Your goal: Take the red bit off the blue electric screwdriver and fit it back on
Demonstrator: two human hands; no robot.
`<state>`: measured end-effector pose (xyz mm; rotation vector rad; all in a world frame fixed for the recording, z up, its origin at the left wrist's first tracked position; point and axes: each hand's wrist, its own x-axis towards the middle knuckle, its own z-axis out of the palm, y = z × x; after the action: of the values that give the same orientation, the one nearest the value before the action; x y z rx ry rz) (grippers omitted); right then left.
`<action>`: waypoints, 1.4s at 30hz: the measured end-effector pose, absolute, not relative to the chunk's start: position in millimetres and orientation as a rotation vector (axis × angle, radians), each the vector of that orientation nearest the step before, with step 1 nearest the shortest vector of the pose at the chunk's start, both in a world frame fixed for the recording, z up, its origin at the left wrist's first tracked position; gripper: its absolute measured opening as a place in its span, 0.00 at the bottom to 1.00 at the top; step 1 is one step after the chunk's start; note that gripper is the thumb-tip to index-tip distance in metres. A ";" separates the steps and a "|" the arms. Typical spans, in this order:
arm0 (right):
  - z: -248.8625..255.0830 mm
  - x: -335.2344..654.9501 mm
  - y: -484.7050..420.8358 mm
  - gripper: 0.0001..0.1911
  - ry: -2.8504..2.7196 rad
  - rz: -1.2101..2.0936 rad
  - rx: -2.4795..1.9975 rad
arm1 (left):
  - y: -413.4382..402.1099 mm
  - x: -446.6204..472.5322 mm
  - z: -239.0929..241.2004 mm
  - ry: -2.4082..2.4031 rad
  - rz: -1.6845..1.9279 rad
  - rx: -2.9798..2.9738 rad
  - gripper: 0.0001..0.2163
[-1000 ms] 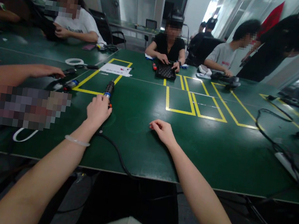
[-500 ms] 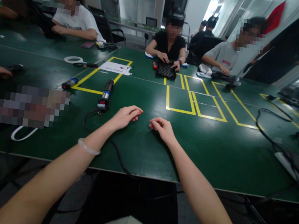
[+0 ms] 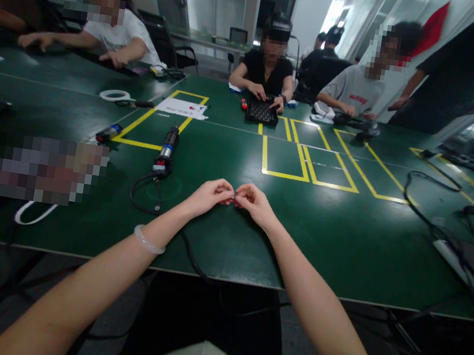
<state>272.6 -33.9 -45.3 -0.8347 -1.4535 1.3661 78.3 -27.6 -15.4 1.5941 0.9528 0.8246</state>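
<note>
My left hand (image 3: 213, 196) and my right hand (image 3: 256, 204) meet fingertip to fingertip over the green table (image 3: 226, 247). Both are closed in a pinch. Something tiny may sit between the fingertips, but it is too small to name. A pale, translucent bangle (image 3: 149, 240) circles my left wrist. Left of my left hand lies a black electric screwdriver (image 3: 166, 152) with a blue band, its tip pointing away from me. Its black cord (image 3: 192, 254) passes under my left forearm to the table's near edge.
Yellow tape rectangles (image 3: 284, 175) mark the table ahead. A person opposite handles a black tray (image 3: 262, 111). White paper (image 3: 181, 107), a white tape ring (image 3: 114, 96) and a second blue-banded tool (image 3: 109, 133) lie to the left. Black cables (image 3: 409, 185) and a grey device (image 3: 467, 271) are at right.
My hands have come together; my left hand has moved right and slightly toward me until the fingertips meet. At the far left, a co-worker in white has stretched an arm out across the table.
</note>
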 end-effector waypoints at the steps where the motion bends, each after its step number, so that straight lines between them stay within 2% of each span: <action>1: -45.4 272.8 -33.6 0.20 -1.455 1.350 -0.852 | -28.4 77.7 -14.7 0.959 0.839 1.631 0.16; 7: -42.8 275.6 -35.5 0.15 -1.586 1.268 -0.937 | -34.6 75.2 -8.5 0.996 0.797 1.877 0.14; 10: -42.2 276.3 -35.8 0.13 -1.612 1.210 -0.969 | -30.3 64.3 0.0 1.153 0.887 2.120 0.18; 14: -42.8 277.3 -35.5 0.12 -1.623 1.171 -0.981 | -13.3 26.3 9.7 1.840 0.932 2.341 0.27; 18: -42.5 277.8 -36.2 0.12 -1.679 1.128 -0.999 | 5.1 -22.7 5.4 2.377 0.605 2.109 0.35; 23: -41.7 277.0 -36.3 0.10 -1.685 1.110 -0.987 | 18.5 -54.9 2.1 2.377 0.265 1.946 0.32; 33: -42.2 277.0 -37.1 0.08 -1.690 1.069 -0.980 | 3.6 -26.0 6.2 2.368 0.294 1.979 0.29; 42: -40.4 276.4 -38.2 0.07 -1.731 0.970 -1.033 | -27.4 46.8 5.7 2.065 0.291 2.310 0.30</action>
<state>276.4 -38.2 -40.4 -1.0330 -1.7311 0.9695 46.8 -27.4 5.7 2.3103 2.0648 0.2914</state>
